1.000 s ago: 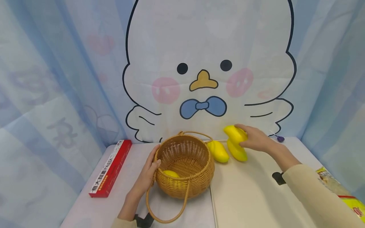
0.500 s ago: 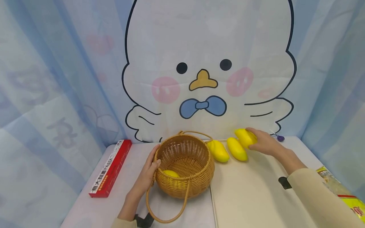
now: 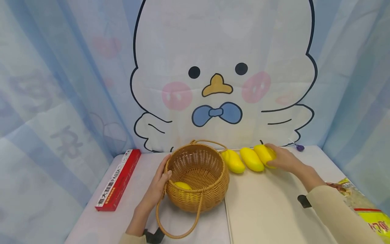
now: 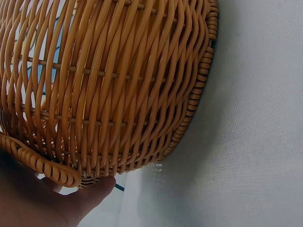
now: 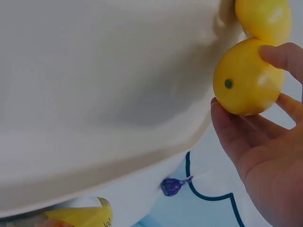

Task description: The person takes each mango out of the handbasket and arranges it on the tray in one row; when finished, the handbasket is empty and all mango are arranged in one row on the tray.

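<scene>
My left hand [image 3: 156, 186] grips the rim of a round wicker basket [image 3: 214, 195], its thumb hooked over the edge; the weave [image 4: 123, 85] fills the left wrist view. Inside the basket lies a yellow mango [image 3: 182, 185]. At the back of a cream tray [image 3: 268, 210], my right hand [image 3: 284, 158] holds another mango [image 3: 264, 156] between thumb and fingers. The right wrist view shows the held mango's green stem spot [image 5: 228, 83]. Just left of it rests a second tray mango [image 3: 251, 159], and more yellow fruit [image 3: 236, 162] sits against the basket, partly hidden by it.
A red pasta box [image 3: 118, 183] lies at the left of the table. To the right are a yellow-and-clear food bag [image 3: 365, 210] and, farther back, a small purple wrapped lollipop [image 3: 300, 148]. A printed curtain [image 3: 219, 40] hangs behind and around the table.
My right hand has brought its mango rightward and down, from above the middle mango to beside it on the tray. The middle mango has shifted slightly left. My left hand and the basket stay put.
</scene>
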### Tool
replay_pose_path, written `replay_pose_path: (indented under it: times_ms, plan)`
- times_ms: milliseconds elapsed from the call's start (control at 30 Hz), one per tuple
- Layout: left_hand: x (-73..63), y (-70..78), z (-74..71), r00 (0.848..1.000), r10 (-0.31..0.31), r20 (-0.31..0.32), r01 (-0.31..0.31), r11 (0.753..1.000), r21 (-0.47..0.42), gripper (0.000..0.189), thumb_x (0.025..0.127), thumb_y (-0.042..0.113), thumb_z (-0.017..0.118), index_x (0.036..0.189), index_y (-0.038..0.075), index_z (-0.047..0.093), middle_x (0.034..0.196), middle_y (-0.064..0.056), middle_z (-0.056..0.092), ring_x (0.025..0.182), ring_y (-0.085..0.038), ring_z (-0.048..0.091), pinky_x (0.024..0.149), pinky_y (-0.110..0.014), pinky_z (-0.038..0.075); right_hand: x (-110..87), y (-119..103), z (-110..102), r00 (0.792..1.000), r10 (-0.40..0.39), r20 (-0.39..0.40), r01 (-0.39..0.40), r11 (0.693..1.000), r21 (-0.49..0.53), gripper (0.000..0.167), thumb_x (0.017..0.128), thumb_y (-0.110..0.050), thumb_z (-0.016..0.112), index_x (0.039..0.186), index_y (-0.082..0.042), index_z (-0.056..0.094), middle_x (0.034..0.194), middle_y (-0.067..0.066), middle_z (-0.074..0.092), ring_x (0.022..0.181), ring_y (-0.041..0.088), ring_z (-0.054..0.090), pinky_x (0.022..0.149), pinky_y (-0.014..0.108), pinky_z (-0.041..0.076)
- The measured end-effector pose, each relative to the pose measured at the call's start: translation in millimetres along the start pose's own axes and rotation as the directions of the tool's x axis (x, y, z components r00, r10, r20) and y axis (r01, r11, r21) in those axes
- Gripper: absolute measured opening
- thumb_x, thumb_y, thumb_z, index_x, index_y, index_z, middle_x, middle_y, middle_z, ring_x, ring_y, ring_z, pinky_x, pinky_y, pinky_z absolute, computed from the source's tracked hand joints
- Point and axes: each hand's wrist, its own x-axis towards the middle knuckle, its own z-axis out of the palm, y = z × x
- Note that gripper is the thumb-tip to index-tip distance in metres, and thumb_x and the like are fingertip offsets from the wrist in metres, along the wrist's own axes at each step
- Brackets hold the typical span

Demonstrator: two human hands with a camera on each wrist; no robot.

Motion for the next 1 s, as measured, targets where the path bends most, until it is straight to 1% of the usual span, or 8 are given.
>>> replay_pose_path:
  times_ms: [133,300,467,633,767,867,1000]
  plan:
    - [0.3,-0.2,0.1,1.000,-0.004,0.000,0.004,1.000,0.003,0.057,0.105,0.030,0.040,0.157,0.037,0.019,0.165,0.008,0.019,0.154,-0.026,0.019,0.122,-0.060,0.019,0.0,-0.3,4.9,1.000,0.012,0.011,-0.012,1.000,0.014,0.084,0.086,-0.030,0.071,0.153,-0.001,0.030,0.150,0.033,0.038,0.131,0.054,0.041,0.108,0.072,0.033]
    - [0.9,-0.5,0.1,1.000,-0.003,0.005,0.003,1.000,0.000,0.057,0.105,0.028,0.041,0.157,0.039,0.019,0.165,0.007,0.018,0.154,-0.026,0.019,0.122,-0.058,0.020,0.0,-0.8,8.5,0.999,0.033,0.024,-0.034,0.999,0.023,0.086,0.087,-0.036,0.070,0.152,0.002,0.029,0.150,0.035,0.036,0.132,0.055,0.040,0.108,0.070,0.034]
    - [0.4,0.0,-0.3,1.000,-0.010,0.001,0.010,1.000,0.001,0.057,0.105,0.027,0.041,0.156,0.041,0.019,0.166,0.007,0.018,0.154,-0.027,0.018,0.121,-0.059,0.021,-1.2,-1.7,9.5,0.998,0.057,0.032,-0.058,0.998,0.029,0.088,0.089,-0.042,0.067,0.153,0.003,0.027,0.150,0.036,0.034,0.133,0.056,0.038,0.108,0.071,0.033]
    - [-0.3,0.8,-0.6,1.000,-0.015,-0.001,0.015,1.000,0.002,0.058,0.105,0.027,0.041,0.158,0.037,0.018,0.166,0.007,0.018,0.154,-0.027,0.019,0.121,-0.059,0.022,-2.0,-1.3,9.6,0.997,0.068,0.039,-0.068,0.998,0.015,0.089,0.090,-0.048,0.064,0.153,0.003,0.026,0.149,0.037,0.037,0.130,0.055,0.041,0.106,0.072,0.034]
    - [-0.1,0.4,-0.6,1.000,-0.018,-0.004,0.018,1.000,0.003,0.058,0.105,0.026,0.041,0.158,0.036,0.018,0.165,0.008,0.018,0.154,-0.027,0.019,0.121,-0.059,0.022,-3.1,-0.7,8.9,0.997,0.065,0.040,-0.065,0.998,0.000,0.088,0.090,-0.051,0.063,0.152,0.002,0.028,0.144,0.038,0.042,0.124,0.053,0.048,0.100,0.070,0.042]
    - [0.3,0.4,-0.5,1.000,-0.016,-0.004,0.016,1.000,0.003,0.058,0.105,0.027,0.041,0.156,0.040,0.019,0.165,0.008,0.019,0.154,-0.026,0.019,0.121,-0.059,0.023,-3.9,-0.5,7.8,0.997,0.067,0.036,-0.067,0.998,-0.004,0.088,0.090,-0.052,0.063,0.152,0.001,0.029,0.139,0.039,0.045,0.117,0.051,0.052,0.093,0.065,0.049]
    - [0.3,0.3,-0.7,1.000,-0.008,-0.002,0.008,1.000,-0.001,0.057,0.105,0.027,0.042,0.154,0.045,0.020,0.165,0.008,0.019,0.154,-0.026,0.019,0.121,-0.058,0.023,-5.1,-1.1,5.9,0.998,0.065,0.012,-0.065,0.998,-0.015,0.085,0.090,-0.051,0.063,0.151,-0.001,0.032,0.138,0.038,0.047,0.114,0.049,0.055,0.090,0.063,0.051]
